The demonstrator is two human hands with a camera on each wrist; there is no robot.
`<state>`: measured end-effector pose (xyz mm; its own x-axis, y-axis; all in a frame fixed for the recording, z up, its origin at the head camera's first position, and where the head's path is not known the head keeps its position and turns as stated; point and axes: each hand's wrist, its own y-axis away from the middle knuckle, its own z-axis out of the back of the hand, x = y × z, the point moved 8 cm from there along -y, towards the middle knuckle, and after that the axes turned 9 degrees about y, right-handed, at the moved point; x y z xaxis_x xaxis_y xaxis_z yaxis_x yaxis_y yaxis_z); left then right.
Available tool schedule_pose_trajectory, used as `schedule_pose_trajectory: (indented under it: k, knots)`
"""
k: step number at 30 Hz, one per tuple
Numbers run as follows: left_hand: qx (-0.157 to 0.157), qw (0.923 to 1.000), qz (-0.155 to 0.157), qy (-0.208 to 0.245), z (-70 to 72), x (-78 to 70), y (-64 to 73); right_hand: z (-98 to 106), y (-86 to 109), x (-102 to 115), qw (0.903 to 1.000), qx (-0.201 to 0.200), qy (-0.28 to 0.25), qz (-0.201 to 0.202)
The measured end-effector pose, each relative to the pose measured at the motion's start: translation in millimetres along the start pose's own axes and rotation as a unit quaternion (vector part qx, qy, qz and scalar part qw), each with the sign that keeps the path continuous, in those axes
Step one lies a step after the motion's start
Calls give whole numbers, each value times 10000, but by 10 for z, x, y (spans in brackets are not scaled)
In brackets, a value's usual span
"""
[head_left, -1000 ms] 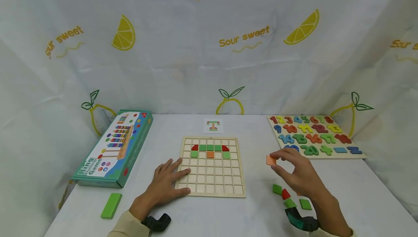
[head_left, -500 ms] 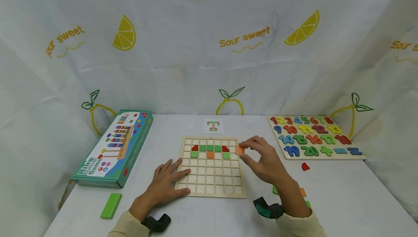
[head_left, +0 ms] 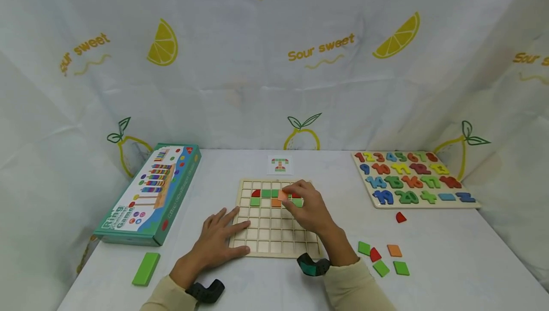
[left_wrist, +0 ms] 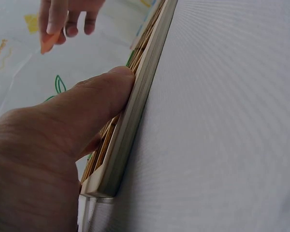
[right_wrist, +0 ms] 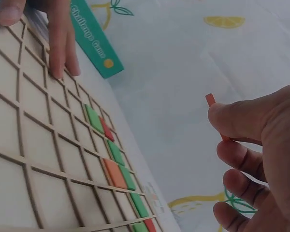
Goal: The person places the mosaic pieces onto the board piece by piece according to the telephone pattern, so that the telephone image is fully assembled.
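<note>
My right hand [head_left: 310, 207] pinches an orange square tile [head_left: 282, 195] between thumb and fingertips, held above the upper part of a wooden grid board [head_left: 259, 248]. In the right wrist view the tile [right_wrist: 210, 100] is seen edge-on, clear of the board. Spread fingers of my left hand [head_left: 219, 238] rest on the board's left side; in the left wrist view the thumb [left_wrist: 104, 89] lies over its rim. Set in the grid are red rounded tiles [head_left: 256, 193], green squares [head_left: 255, 202] and one orange square [head_left: 276, 203]. My right hand partly hides the right-hand tiles.
A pattern card [head_left: 280, 165] lies behind the board. Right of it are a number puzzle [head_left: 411, 180], a red tile [head_left: 401, 217] and several loose tiles [head_left: 381, 268]. A green game box [head_left: 147, 194] and a green block [head_left: 146, 269] lie on the left.
My right hand has carried the orange tile leftward from the table's right side to over the board. A red piece now lies by the number puzzle. My left hand stays put.
</note>
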<state>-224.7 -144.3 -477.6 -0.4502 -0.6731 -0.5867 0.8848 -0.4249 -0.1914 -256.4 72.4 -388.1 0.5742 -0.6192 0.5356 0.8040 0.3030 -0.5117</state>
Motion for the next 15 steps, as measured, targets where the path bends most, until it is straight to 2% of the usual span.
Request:
schedule_pose_trajectory:
  k: [7, 15]
  knots:
    - [61, 10000, 30, 52, -13, -5, 0, -299, 17, -168, 9991, 229, 59, -357]
    - [80, 9999, 37, -57, -11, 7, -1, -481, 79, -253, 9978, 473, 332, -310]
